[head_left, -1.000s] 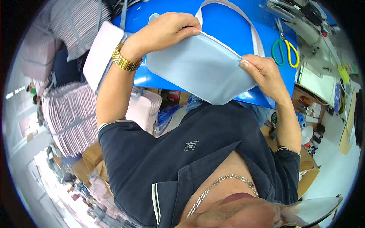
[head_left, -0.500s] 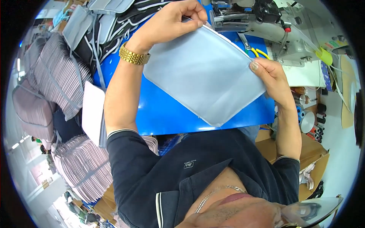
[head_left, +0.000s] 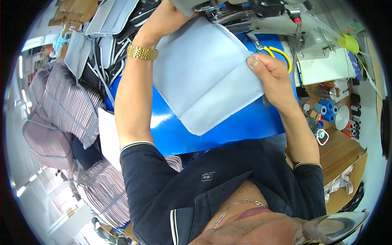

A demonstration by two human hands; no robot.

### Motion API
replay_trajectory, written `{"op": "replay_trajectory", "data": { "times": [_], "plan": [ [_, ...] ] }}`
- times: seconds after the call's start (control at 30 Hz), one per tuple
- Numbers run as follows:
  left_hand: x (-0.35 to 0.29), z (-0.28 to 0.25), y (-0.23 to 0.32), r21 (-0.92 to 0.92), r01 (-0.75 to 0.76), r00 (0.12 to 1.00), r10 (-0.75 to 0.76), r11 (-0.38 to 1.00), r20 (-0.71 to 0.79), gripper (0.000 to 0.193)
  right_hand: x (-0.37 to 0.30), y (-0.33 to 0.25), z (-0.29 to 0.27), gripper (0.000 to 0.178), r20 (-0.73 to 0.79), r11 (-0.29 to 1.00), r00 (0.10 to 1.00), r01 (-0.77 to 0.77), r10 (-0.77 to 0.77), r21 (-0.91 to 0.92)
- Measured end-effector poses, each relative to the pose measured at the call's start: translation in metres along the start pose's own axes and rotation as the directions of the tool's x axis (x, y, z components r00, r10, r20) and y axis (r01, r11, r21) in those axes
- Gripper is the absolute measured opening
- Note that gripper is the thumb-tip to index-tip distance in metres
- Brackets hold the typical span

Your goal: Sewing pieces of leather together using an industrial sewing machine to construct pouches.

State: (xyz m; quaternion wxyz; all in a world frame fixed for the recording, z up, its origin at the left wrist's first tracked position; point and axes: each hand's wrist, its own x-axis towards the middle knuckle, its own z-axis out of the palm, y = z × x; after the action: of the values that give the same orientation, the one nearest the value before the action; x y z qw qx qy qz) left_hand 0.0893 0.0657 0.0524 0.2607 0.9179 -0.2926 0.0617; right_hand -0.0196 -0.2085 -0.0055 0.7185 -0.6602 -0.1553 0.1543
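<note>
A light grey-blue fabric panel [head_left: 204, 77] with rounded corners and a white strip along its far edge lies slanted over the blue tabletop [head_left: 228, 132]. A soft crease runs across it. My right hand [head_left: 273, 79] is closed on the panel's right edge, thumb on top. At the panel's far left corner is my left hand [head_left: 173, 18], its fingers hidden behind the grey sewing machine [head_left: 245, 18] head. The panel's far edge reaches the needle area. Scissors [head_left: 281, 53] with yellow handles lie just beyond my right hand.
Bundles of striped fabric pieces [head_left: 69, 98], tied with grey strips, pile up at the left. Black and grey sewn pieces [head_left: 112, 53] heap at the far left. Thread spools [head_left: 326, 108] stand at the right, above an open cardboard box [head_left: 341, 151].
The panel has shifted left and away from me, up to the machine. My left hand has moved behind the machine head, and my right hand has come left with the panel's edge.
</note>
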Motion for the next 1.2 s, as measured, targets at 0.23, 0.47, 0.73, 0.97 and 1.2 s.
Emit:
{"op": "replay_trajectory", "data": {
  "times": [0.23, 0.47, 0.73, 0.97, 1.2],
  "plan": [
    [-0.017, 0.017, -0.004, 0.025, 0.073, 0.95, -0.061, 0.997, -0.306, 0.026, 0.007, 0.0, 0.021, 0.026, -0.077, 0.997, 0.994, 0.076, -0.076, -0.01],
    [-0.086, 0.049, 0.066, 0.075, -0.028, 0.865, 0.062, 0.997, -0.498, 0.034, 0.031, 0.0, 0.032, 0.027, -0.061, 0.994, 0.997, 0.053, -0.047, 0.1],
    [-0.098, 0.066, 0.057, 0.426, -0.068, 0.899, 0.241, 0.902, -0.366, 0.059, 0.049, 0.01, 0.041, 0.025, -0.083, 0.99, 0.987, 0.14, -0.138, 0.018],
    [-0.075, 0.046, 0.062, 0.492, -0.028, 0.927, 0.207, 0.87, -0.313, 0.05, 0.059, 0.024, 0.044, 0.024, -0.174, 0.948, 0.934, 0.297, -0.313, -0.112],
    [-0.07, 0.033, 0.073, 0.552, -0.012, 0.952, 0.179, 0.833, -0.25, 0.046, 0.057, 0.02, 0.044, 0.022, -0.16, 0.963, 0.952, 0.248, -0.262, -0.104]
  ]
}}
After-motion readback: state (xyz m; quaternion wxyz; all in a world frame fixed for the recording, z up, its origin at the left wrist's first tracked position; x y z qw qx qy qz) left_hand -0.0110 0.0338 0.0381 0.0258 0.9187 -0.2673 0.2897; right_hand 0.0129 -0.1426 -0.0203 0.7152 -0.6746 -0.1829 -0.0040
